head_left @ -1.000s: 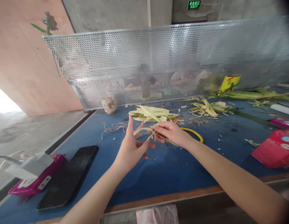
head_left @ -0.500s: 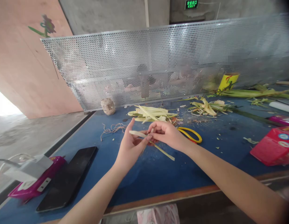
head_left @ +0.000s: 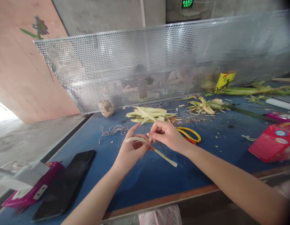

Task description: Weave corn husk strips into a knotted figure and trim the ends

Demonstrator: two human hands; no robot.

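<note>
My left hand pinches a narrow, pale strip of husk between thumb and fingers. One end of the strip curves out to the left over the palm, and a greenish end slants down to the right. Close beside it, my right hand has thumb and forefinger pinched on a short upright piece of the strip. Just beyond the hands lies a stack of pale green husk leaves. A yellow looped handle with red below it shows behind my right wrist; the rest is hidden.
On the blue table lie a black phone, a purple power strip, tangled twine and a whitish lump. Leaf scraps and a red box are at right. A perforated metal screen stands behind; people sit beyond.
My right fingertips have lifted slightly away from my left thumb. The strip's left end has dropped a little and its free right end has swung lower. The view has shifted slightly.
</note>
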